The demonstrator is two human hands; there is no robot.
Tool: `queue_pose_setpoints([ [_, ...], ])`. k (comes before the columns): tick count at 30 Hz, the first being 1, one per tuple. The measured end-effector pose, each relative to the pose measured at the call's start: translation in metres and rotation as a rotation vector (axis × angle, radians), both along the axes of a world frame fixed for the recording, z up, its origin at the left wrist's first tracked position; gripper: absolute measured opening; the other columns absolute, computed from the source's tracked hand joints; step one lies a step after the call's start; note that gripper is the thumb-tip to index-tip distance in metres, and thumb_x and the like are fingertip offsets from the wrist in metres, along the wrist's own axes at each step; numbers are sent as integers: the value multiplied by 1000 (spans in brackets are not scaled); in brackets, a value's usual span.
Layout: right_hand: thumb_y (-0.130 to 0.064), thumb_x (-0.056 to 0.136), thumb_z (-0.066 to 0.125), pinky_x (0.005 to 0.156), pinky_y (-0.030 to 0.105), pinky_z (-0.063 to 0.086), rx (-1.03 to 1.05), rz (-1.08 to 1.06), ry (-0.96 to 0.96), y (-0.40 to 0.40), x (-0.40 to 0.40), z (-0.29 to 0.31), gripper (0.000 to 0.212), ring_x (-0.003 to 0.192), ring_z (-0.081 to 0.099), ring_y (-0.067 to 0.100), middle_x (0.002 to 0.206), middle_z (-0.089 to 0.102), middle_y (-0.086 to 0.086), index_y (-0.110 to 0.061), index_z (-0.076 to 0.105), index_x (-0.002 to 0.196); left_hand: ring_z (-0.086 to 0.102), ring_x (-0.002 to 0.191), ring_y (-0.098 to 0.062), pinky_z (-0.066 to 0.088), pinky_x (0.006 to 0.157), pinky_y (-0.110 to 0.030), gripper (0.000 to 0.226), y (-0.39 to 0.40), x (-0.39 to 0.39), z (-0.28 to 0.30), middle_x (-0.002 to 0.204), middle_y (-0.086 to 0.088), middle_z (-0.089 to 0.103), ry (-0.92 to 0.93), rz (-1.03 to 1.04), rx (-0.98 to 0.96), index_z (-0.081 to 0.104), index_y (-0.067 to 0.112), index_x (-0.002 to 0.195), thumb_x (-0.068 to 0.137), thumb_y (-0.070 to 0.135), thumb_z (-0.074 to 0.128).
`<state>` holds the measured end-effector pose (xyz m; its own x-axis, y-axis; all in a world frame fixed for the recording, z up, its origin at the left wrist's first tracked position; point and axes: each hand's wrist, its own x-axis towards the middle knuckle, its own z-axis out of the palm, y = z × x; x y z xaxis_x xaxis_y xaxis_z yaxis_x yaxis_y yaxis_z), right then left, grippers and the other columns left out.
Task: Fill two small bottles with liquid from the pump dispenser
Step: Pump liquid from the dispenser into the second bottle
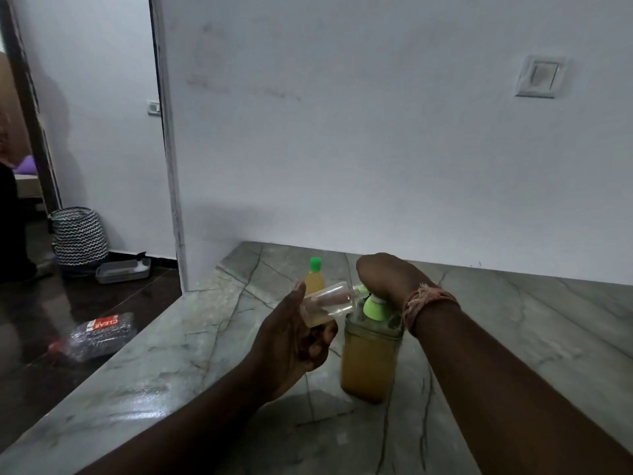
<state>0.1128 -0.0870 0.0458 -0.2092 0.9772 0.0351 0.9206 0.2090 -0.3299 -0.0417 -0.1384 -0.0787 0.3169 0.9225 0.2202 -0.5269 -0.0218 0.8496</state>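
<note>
Head view: left hand (pixel 291 341) fingers hold a small bottle (pixel 327 303) tilted, mouth at the nozzle of the pump dispenser (pixel 371 351), which stands mid-table (pixel 513 320); right hand (pixel 380 275) presses the pump head, finger state cannot be told. A capped, filled bottle (pixel 314 277) stands at 11 o'clock of the dispenser. Risk: mouth slipping off the nozzle would spill liquid on the table.

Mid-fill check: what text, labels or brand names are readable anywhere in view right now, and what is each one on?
"CLEAR", white letters on a red label, on the clear plastic bottle lying on the dark floor; it reads upside down from this view.
Smaller print beside it on that label: too small to read.
Pump dispenser: no readable label.
Small bottle in the left hand: no text seen.
Capped small bottle behind: none.
</note>
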Motion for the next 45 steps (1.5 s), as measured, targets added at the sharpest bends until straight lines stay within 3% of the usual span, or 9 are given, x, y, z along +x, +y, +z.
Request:
queue_pose_setpoints([
  [6,-16,100,28,69,24,33,-54,26,29,2,2,10,33,91,55,23,112,53,15,-6,57,111,42,52,-12,33,48,-23,56,-1,2,0,74,-10,56,43,69,-27,73,14,112,91,62,54],
  [10,-13,96,27,74,29,31,11,17,-34,7,2,-2,28,89,47,26,116,57,15,-10,53,86,45,52,-12,38,44,-21,60,2,0,-2,74,-10,56,23,52,-35,71,12,116,86,63,62],
  [18,-16,98,30,60,25,30,-57,44,2,-1,4,8,33,86,53,25,115,57,18,-1,59,106,43,51,-13,37,44,-21,71,-1,2,0,73,-12,55,0,80,-53,60,3,126,84,60,65],
  [22,-14,95,29,70,28,31,2,4,28,2,4,0,29,85,47,25,116,57,17,-9,48,75,44,49,-12,40,41,-20,61,1,2,0,73,-11,56,10,66,-41,68,8,119,87,59,62],
  [27,-10,96,28,75,28,32,18,43,2,-2,3,-1,27,94,49,28,121,57,19,-9,55,93,42,49,-11,36,40,-19,56,-1,3,0,71,-10,55,21,82,-31,72,11,114,88,58,58],
  [31,-6,95,30,60,26,29,-11,67,-24,1,0,4,30,75,44,22,90,53,13,-11,41,67,41,49,-10,36,40,-19,54,-2,3,2,72,-9,54,10,80,-19,72,11,117,89,55,57],
  [37,-8,92,30,77,30,34,79,37,-82,5,3,-6,30,96,51,30,119,58,18,-13,37,64,43,48,-9,37,40,-18,49,0,3,1,71,-9,54,13,69,-15,76,14,111,94,54,53],
  [42,-5,94,29,64,26,30,-7,82,-106,5,3,4,33,75,43,22,78,48,8,-14,34,63,43,50,-10,39,40,-18,64,-2,3,2,72,-9,54,14,80,-40,59,6,128,88,55,60],
  [45,-6,94,28,57,26,27,-7,75,-88,8,4,4,33,75,41,21,80,45,6,-13,35,62,44,50,-10,40,40,-18,65,0,2,1,73,-8,55,16,64,-32,59,6,130,89,56,61],
])
